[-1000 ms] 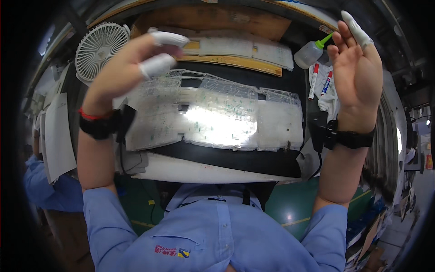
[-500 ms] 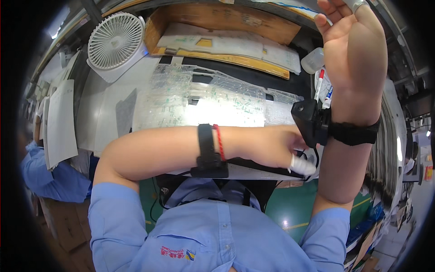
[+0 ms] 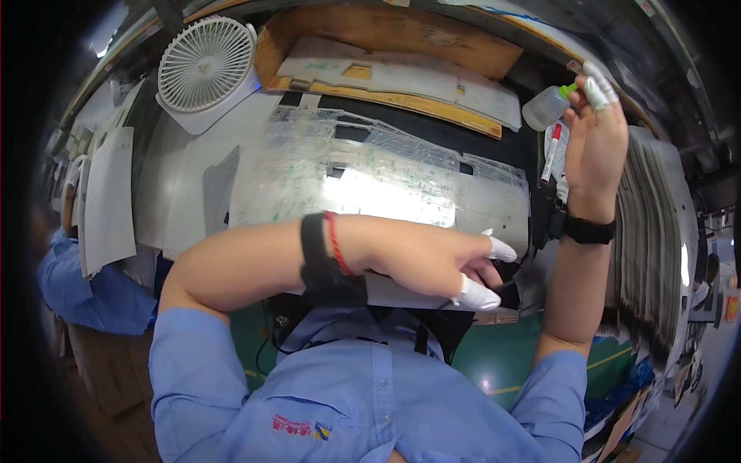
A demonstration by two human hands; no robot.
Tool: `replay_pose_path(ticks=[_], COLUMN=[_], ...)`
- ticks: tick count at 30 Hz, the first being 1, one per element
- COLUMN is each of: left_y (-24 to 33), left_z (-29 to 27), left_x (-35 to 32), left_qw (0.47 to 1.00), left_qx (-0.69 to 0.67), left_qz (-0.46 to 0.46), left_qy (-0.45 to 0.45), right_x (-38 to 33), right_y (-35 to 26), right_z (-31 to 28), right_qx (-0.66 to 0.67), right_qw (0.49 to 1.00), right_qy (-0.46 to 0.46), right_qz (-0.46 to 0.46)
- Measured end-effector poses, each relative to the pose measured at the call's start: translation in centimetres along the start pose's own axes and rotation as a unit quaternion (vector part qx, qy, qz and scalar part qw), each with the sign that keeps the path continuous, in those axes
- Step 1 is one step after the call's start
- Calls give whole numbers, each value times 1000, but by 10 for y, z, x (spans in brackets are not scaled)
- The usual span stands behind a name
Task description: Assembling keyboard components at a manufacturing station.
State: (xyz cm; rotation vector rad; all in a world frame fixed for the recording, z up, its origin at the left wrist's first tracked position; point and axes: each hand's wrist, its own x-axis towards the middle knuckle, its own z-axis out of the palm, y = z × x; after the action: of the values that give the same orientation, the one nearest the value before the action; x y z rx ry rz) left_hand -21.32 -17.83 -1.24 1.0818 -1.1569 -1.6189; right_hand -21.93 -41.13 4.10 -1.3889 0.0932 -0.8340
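My left hand (image 3: 432, 258) reaches across the near edge of the bench from the left. White covers sit on its thumb and one finger, which are spread apart with nothing visible between them. Under it lies a clear, glossy plastic sheet (image 3: 309, 174) with cut-outs and small green marks. Farther right, my right hand (image 3: 598, 150) is raised with the palm showing and fingers stretched upward. Silvery-white covers are on its fingertips, and I see nothing in it. Beside its fingers stands a translucent bottle (image 3: 544, 109) with a green cap. Black straps with small devices circle both wrists.
A white fan (image 3: 207, 68) stands at the back left. Cut panels (image 3: 401, 77) lie along a wooden board (image 3: 401, 37) at the back. A red-capped marker (image 3: 552, 154) lies near the bottle. Stacked grey sheets (image 3: 648, 231) line the right. Another person's blue sleeve (image 3: 93, 285) is at far left.
My right hand has come down from high near the camera to beside the bottle. My left hand has shifted slightly left, its covered thumb and finger now plainly apart.
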Motion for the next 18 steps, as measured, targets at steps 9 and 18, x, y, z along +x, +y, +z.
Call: replay_pose_path(ticks=[9,18], left_y=[33,-21], left_z=[-78,-181], left_x=[-117,-210], left_qw=[965,764], left_qx=[141,259], left_qz=[66,-176], left_qy=[209,564], right_x=[5,-15], right_y=[73,67], right_z=[-63,-66], right_qx=[-122,-375], right_qw=[980,878], right_qy=[51,-225], right_qz=[148,195])
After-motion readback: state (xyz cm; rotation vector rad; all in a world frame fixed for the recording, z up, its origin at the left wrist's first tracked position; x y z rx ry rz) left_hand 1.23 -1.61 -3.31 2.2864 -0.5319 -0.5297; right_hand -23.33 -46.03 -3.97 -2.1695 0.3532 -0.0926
